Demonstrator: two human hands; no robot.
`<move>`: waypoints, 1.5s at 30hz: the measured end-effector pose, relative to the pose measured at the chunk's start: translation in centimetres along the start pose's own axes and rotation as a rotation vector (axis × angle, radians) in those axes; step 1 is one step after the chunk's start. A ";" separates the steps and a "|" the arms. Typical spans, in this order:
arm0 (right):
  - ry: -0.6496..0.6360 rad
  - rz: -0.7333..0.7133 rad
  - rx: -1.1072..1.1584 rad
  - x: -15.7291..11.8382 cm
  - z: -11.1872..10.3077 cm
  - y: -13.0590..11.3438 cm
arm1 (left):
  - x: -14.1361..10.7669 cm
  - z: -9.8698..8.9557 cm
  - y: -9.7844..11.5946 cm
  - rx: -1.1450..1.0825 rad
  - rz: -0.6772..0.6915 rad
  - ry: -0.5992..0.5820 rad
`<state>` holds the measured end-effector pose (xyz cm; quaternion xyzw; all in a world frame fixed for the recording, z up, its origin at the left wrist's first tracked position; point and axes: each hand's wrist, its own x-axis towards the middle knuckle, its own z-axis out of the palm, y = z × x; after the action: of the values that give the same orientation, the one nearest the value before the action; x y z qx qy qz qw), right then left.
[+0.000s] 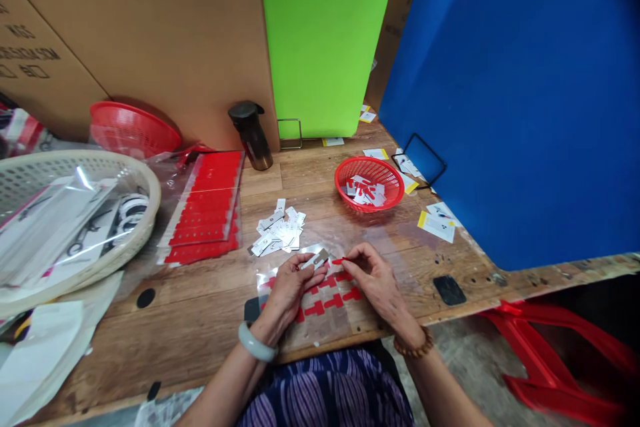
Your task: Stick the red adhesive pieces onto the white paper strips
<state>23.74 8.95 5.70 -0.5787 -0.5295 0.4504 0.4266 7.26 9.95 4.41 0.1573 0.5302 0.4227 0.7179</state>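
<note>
Gripped a pale strip [315, 258] in the left hand [291, 283], pinched a red piece [339, 261] in the right hand [376, 282], lower centre, close together, presumably for short reach!

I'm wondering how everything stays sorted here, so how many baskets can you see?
3: a small red basket beyond the right hand, a large white basket at the left, and another red basket behind that. Others could be nested underneath, hidden.

Red pieces [315, 309], white slips [289, 232], green panel [325, 33]
</note>
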 end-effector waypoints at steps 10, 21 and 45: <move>-0.065 -0.116 -0.072 -0.7 1.2 -1.0 | -3.8 -0.4 1.1 -0.008 -0.080 -0.107; -0.088 -0.198 -0.126 -1.5 1.5 -1.5 | -4.4 0.0 1.2 0.003 -0.073 -0.127; -0.099 -0.191 -0.119 -1.5 1.4 -1.5 | -4.6 0.3 1.2 0.042 -0.053 -0.136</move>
<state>22.00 7.58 6.90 -0.5267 -0.6285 0.4036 0.4058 6.62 7.18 8.25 0.1866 0.4928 0.3807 0.7598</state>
